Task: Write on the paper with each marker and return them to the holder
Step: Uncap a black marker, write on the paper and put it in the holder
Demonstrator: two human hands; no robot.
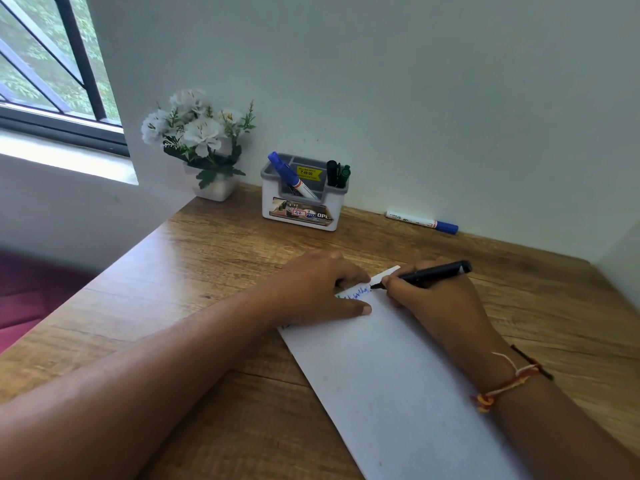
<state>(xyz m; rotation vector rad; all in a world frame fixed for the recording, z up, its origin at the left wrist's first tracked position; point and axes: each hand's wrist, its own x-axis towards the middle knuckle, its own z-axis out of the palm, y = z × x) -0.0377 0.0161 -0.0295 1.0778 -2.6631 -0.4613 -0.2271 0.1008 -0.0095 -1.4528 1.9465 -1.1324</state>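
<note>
The right hand (433, 299) grips a black marker (429, 273) with its fingers curled round the barrel; the tip touches the far end of the paper (398, 393), just right of some blue and green writing (356, 294). The left hand (322, 289) holds nothing and rests on the paper's far left edge, pressing it down with the thumb stretched along the near side of the writing. The paper lies slantwise on the counter (207, 271), running from the hands to the near right.

The holder (304, 202) stands far back by the wall. A blue marker (289, 174) leans in its left compartment, and a capped black pen (331, 173) and a green marker (345, 174) stand in the right one. Another blue-capped marker (422, 222) lies on the counter to the right, against the wall. A flower pot (207, 147) sits left of the holder, below a window (52, 64).
</note>
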